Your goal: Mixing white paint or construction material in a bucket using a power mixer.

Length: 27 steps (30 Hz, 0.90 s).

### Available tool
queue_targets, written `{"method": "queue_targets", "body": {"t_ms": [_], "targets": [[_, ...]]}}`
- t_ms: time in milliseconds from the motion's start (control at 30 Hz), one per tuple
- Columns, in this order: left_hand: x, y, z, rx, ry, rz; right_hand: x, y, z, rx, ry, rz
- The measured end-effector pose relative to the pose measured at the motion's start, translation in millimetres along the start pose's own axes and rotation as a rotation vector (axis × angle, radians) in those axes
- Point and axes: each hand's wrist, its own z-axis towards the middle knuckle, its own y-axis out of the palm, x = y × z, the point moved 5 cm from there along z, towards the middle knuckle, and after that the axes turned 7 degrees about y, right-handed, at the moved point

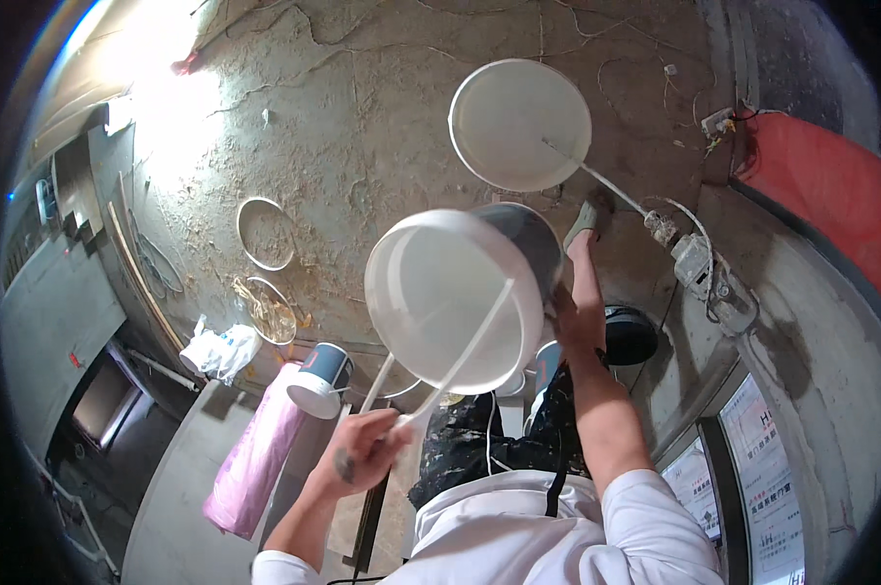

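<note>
A white plastic bucket [435, 312] with a grey band outside is tipped on its side, its mouth toward me. My left hand [370, 448] is closed on its long white handle below the rim. My right hand [575, 327] grips the far right side of the bucket, its fingers partly hidden behind it. Beyond it, another white bucket [494, 117] stands on the floor with the rod of a paint-spattered power mixer [704, 278] resting in it. My bare leg and sandalled foot [587, 219] show behind the held bucket.
Lower left are a pink roll [250, 448], a small bucket [318, 385], white bags [221, 351] and a debris-filled container [270, 317]. A loose ring [265, 234] and cords lie on the dirty floor [343, 146]. A black tub [630, 336] and red covering [816, 195] are at right.
</note>
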Motion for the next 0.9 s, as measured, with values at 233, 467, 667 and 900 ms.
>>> {"method": "queue_targets", "body": {"t_ms": [233, 467, 667, 900], "targets": [[-99.6, 21.9, 27.0, 0.401, -0.153, -0.662, -26.5, -132.1, -43.0, 0.192, -0.070, -0.174], [-231.0, -24.6, 125.7, 0.610, -0.132, -0.631, -66.1, -368.7, -168.5, 0.525, 0.004, -0.217], [-326.4, -36.9, 185.8, 0.768, -0.223, -0.559, -204.0, -534.5, -145.5, 0.790, -0.597, -1.776], [-287.5, 37.9, 202.7, 0.644, -0.033, 0.544, -262.2, -507.6, -27.5, 0.374, -0.265, -0.931]]}}
